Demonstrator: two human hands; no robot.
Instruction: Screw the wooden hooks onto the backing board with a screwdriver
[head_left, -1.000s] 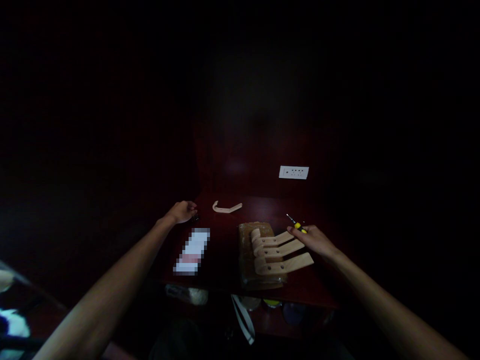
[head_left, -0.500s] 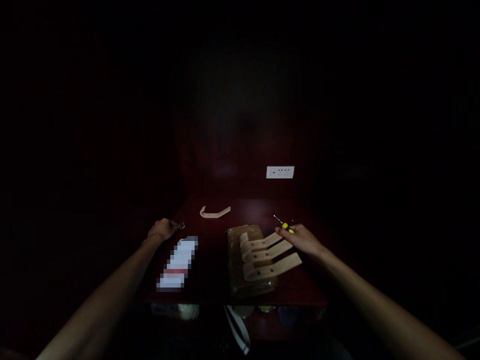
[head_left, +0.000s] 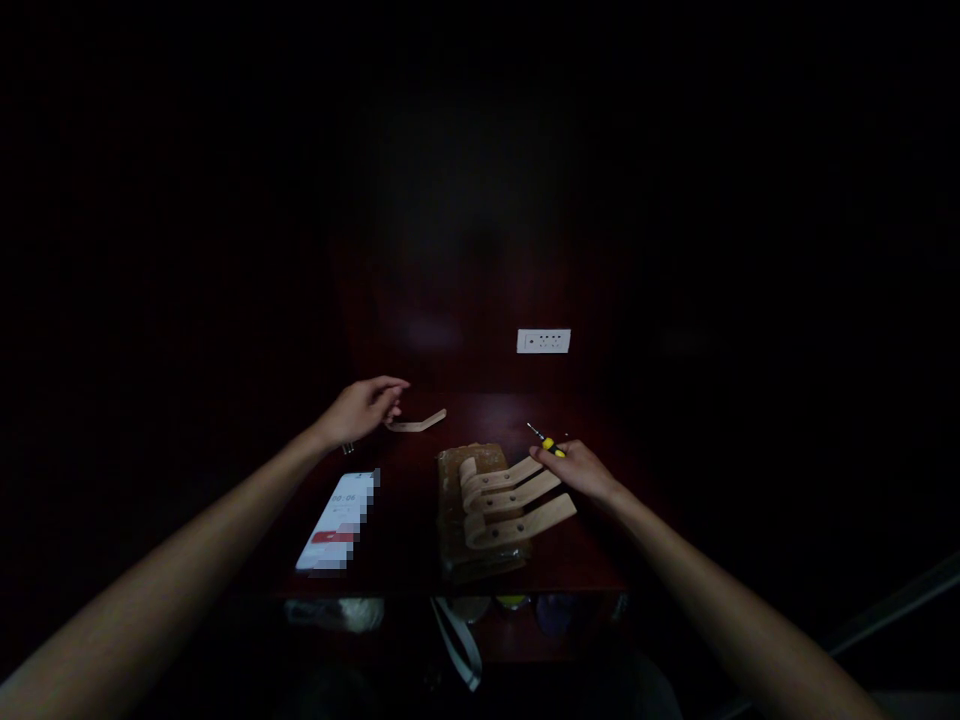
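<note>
Pictured near the far left corner of a dark red table [head_left: 405, 520]: a left hand [head_left: 369, 408], with index finger outstretched and the rest loosely curled, in front of the near-hidden left end of a lone hook [head_left: 424, 424]. No telling about contact with it, or about anything pinched inside. Gripped in the right hand [head_left: 581, 470], toward the right edge: a yellow-and-black screwdriver [head_left: 552, 446], tip aimed toward the far edge and leftward.

For good handling, best to hold the screwdriver well back on its handle, tip away from the left fingers, and to take the lone hook by its plain straight arm. Wise, too, to lift the left wrist well over the metal bits [head_left: 347, 448] below it, likely easy to scatter, and to avoid nudging the three hooks [head_left: 520, 495] beside the right hand.

Laid side by side on a brown block [head_left: 452, 490] near the near edge: those three, curled ends toward the left edge, straight ends toward the right and slightly away, long axes roughly along the near edge. Set farther back, the lone hook: long axis roughly along the far edge, visible arm pointing right.
</note>
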